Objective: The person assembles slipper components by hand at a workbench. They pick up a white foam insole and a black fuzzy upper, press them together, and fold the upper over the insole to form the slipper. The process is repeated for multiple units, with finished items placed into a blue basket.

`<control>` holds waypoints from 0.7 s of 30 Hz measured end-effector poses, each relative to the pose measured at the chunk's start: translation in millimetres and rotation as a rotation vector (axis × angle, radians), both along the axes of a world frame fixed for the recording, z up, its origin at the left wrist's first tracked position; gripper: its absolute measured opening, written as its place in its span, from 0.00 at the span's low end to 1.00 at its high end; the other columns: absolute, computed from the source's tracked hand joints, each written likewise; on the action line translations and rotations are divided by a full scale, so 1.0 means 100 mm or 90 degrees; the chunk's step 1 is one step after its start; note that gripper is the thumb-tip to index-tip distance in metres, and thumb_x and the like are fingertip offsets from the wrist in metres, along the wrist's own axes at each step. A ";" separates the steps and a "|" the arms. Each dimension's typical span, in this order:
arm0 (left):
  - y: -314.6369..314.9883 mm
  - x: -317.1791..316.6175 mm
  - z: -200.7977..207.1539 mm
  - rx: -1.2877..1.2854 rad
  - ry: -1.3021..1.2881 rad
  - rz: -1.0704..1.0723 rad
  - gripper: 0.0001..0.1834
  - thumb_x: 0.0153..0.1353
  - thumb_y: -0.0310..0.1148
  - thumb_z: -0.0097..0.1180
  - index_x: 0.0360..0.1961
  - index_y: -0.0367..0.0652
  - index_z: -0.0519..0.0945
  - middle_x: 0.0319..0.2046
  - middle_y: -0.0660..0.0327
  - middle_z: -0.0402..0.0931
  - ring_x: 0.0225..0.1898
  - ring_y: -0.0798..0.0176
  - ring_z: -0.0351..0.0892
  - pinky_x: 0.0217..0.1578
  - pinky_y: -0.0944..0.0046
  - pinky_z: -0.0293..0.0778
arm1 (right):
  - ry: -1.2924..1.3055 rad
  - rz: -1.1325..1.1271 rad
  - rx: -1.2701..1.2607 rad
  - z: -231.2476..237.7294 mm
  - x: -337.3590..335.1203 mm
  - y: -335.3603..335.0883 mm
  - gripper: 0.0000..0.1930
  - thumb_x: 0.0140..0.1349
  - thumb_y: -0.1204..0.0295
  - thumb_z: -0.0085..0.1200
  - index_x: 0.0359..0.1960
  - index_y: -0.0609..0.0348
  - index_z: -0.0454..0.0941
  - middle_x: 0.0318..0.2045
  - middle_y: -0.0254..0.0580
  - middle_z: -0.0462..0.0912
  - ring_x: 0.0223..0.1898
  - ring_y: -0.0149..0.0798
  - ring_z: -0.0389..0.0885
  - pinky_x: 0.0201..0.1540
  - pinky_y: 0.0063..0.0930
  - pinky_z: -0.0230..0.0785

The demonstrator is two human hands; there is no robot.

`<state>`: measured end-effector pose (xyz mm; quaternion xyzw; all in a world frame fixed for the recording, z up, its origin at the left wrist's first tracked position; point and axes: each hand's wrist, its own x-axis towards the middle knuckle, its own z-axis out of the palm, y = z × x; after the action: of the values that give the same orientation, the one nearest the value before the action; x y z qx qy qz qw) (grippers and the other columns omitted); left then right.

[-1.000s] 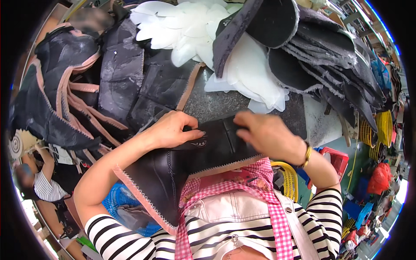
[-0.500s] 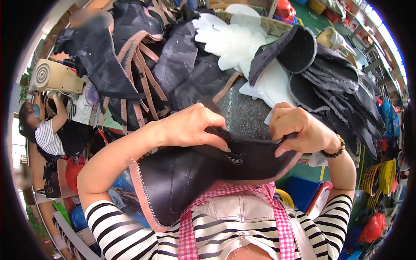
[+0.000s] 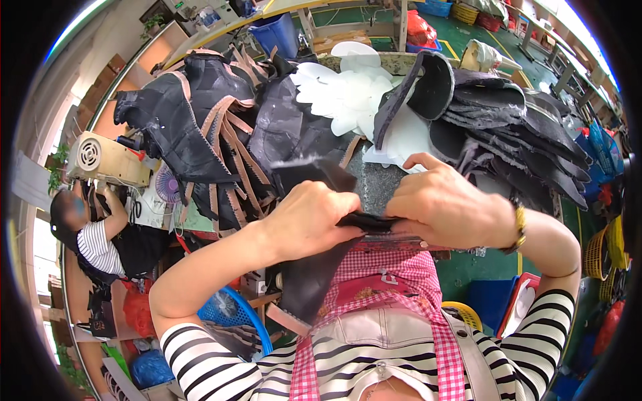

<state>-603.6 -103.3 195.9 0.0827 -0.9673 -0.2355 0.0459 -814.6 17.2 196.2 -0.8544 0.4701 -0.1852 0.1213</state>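
A black leather boot upper with a pinkish-tan zigzag-stitched edge hangs in front of my apron. My left hand pinches its gathered top edge between thumb and fingers. Close beside it, my right hand is closed on the same edge, its index finger raised and bent. Part of the upper sticks up blurred beyond my left hand. Past my hands, a heap of similar black boot uppers lies on the left of the table. White flat cut pieces lie in the middle, and dark fleecy boot linings are stacked to the right.
At the far left a person in a striped shirt works by a beige machine. A blue basket stands low at my left. Near my right elbow are a blue bin and a yellow basket.
My hands have come closer together and the boot upper between them is folded and turned, its wide left part now hanging narrower. My right hand has shifted left along the edge. The view has tilted up.
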 end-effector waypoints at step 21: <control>0.11 0.15 0.05 0.033 -0.120 0.159 0.12 0.45 0.35 0.70 0.27 0.37 0.84 0.22 0.52 0.81 0.25 0.52 0.83 0.29 0.62 0.76 | -0.072 0.112 -0.093 -0.07 0.06 -0.31 0.14 0.43 0.69 0.69 0.30 0.57 0.79 0.29 0.35 0.78 0.42 0.39 0.77 0.57 0.44 0.56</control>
<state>-589.1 -92.3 201.3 0.2254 -0.9430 -0.2440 -0.0181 -808.4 -13.8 189.3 -0.8870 0.3712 -0.2555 0.1010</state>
